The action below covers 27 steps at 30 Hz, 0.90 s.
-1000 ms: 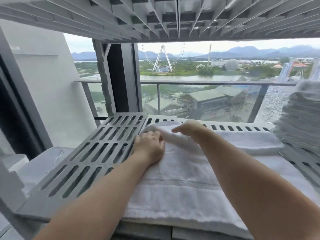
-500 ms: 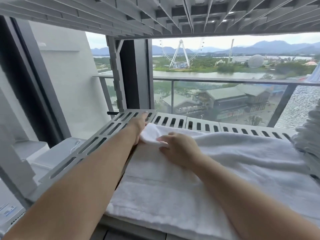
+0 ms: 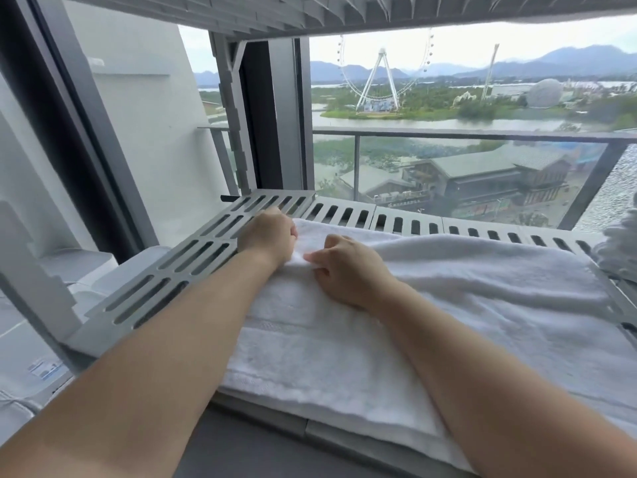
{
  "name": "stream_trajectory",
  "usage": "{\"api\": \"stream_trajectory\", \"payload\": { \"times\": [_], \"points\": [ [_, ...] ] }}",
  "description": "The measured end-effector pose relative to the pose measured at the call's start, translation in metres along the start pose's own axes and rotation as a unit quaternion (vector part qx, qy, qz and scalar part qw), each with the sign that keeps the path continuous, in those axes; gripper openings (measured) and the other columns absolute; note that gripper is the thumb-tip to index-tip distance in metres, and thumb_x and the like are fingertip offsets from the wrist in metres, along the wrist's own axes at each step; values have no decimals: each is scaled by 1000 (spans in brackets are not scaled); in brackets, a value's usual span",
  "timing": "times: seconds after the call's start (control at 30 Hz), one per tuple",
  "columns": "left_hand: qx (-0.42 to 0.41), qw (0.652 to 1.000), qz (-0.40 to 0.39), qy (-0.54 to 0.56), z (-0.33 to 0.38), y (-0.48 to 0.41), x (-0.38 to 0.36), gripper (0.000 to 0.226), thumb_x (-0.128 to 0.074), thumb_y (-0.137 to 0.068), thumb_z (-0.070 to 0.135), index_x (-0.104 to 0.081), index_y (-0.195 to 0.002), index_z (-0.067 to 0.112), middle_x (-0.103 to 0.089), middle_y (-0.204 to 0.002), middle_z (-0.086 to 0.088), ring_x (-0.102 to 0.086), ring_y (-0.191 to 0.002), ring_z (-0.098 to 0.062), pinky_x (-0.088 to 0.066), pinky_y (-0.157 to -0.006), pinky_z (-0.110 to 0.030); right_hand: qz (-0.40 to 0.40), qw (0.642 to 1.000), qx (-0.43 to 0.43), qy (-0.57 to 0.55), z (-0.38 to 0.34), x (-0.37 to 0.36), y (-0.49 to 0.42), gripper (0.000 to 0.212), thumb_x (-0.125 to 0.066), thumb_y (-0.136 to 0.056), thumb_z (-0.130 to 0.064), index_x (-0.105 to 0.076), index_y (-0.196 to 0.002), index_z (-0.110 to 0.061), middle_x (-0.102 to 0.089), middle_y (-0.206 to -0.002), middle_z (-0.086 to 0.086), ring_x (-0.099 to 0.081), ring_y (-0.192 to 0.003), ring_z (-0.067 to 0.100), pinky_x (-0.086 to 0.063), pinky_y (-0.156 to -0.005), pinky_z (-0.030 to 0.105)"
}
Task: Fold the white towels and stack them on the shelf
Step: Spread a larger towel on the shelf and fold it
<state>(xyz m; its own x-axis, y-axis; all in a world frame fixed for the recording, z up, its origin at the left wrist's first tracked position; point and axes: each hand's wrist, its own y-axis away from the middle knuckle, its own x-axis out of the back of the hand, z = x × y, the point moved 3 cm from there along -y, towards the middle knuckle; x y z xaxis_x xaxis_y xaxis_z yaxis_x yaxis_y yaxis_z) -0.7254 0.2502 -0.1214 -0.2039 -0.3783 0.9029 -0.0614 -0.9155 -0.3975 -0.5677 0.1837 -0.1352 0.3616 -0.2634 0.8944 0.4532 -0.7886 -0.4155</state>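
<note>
A white towel (image 3: 465, 305) lies folded flat on the grey slotted shelf (image 3: 179, 270), filling its middle and right. My left hand (image 3: 269, 234) rests at the towel's far left corner, fingers curled around the edge. Just to its right, my right hand (image 3: 348, 267) pinches a fold of the same towel between thumb and fingers. A stack of folded white towels (image 3: 620, 246) shows at the right edge, mostly cut off by the frame.
Another slotted shelf (image 3: 344, 12) hangs close overhead. A dark window frame (image 3: 79, 108) stands to the left and a glass balcony railing (image 3: 448, 132) runs behind the shelf. The shelf's left part carries bare slots.
The view has swung to the left, pushing the towel stack to the frame's edge. My left hand has reached to the towel's far left corner, and my right hand has come down onto the towel beside it.
</note>
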Motion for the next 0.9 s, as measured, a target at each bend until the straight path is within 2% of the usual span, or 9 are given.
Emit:
{"api": "stream_trajectory", "payload": {
  "times": [0.1,0.2,0.27,0.4,0.47,0.57,0.67,0.73,0.9],
  "points": [
    [-40,999,2,36,-12,8,-4,22,-57,-97,29,-78,-101,21,-59,-117,2,-57,-110,-23,-54,-81,-41,8,1000,11,17,-7,6,3,36,-51,-94,-26,-69,-123,-34,-59,-98,2,-61,-97,26,-51,-75,35],
    [-73,993,-32,86,-24,6,-3,23,-60,-98,33,-79,-106,23,-59,-123,4,-49,-123,-20,-51,-93,-43,93,992,52,66,-17,14,5,24,-58,-88,-18,-77,-101,-21,-60,-84,3,-63,-81,29,-53,-60,37],
    [-86,992,-31,91,-31,8,-3,22,-61,-97,35,-78,-106,24,-58,-126,4,-46,-127,-19,-49,-97,-43,107,987,85,83,-23,12,8,18,-61,-85,-16,-78,-93,-19,-58,-77,3,-61,-74,27,-51,-54,35],
    [-54,993,-57,85,-31,8,1,13,-64,-95,38,-72,-98,27,-56,-125,1,-48,-124,-21,-49,-95,-43,39,995,72,54,-26,9,10,21,-61,-91,-25,-79,-101,-25,-61,-78,0,-62,-72,26,-53,-60,36],
    [-39,996,-70,36,-21,4,8,12,-64,-95,31,-73,-100,25,-57,-122,-4,-51,-119,-25,-51,-94,-44,18,998,50,35,-24,12,10,24,-64,-91,-27,-77,-110,-30,-62,-81,-2,-62,-74,24,-52,-65,34],
    [-76,996,-35,26,8,3,15,18,-61,-94,15,-75,-91,25,-63,-112,-4,-53,-111,-26,-51,-94,-44,4,998,33,44,-19,19,19,27,-65,-90,-26,-75,-114,-29,-64,-85,-2,-59,-83,20,-51,-71,32],
    [-127,990,-15,66,36,9,14,27,-56,-93,7,-75,-92,25,-66,-108,-2,-56,-106,-25,-51,-89,-39,31,998,-22,48,1,35,40,21,-64,-87,-25,-76,-105,-23,-66,-87,-4,-59,-87,17,-53,-73,34],
    [-155,982,-30,100,58,13,12,35,-50,-90,0,-74,-96,25,-65,-109,-2,-57,-106,-24,-49,-87,-37,51,994,-79,57,24,48,62,21,-63,-84,-21,-72,-103,-19,-66,-90,-4,-61,-90,18,-53,-77,35],
    [-276,948,-69,145,138,31,10,19,-57,-97,19,-72,-109,24,-63,-120,-3,-56,-117,-24,-49,-98,-41,52,961,-247,112,98,86,133,34,-62,-81,-14,-64,-115,-20,-66,-97,-3,-61,-98,22,-47,-82,32]
  ]
}}
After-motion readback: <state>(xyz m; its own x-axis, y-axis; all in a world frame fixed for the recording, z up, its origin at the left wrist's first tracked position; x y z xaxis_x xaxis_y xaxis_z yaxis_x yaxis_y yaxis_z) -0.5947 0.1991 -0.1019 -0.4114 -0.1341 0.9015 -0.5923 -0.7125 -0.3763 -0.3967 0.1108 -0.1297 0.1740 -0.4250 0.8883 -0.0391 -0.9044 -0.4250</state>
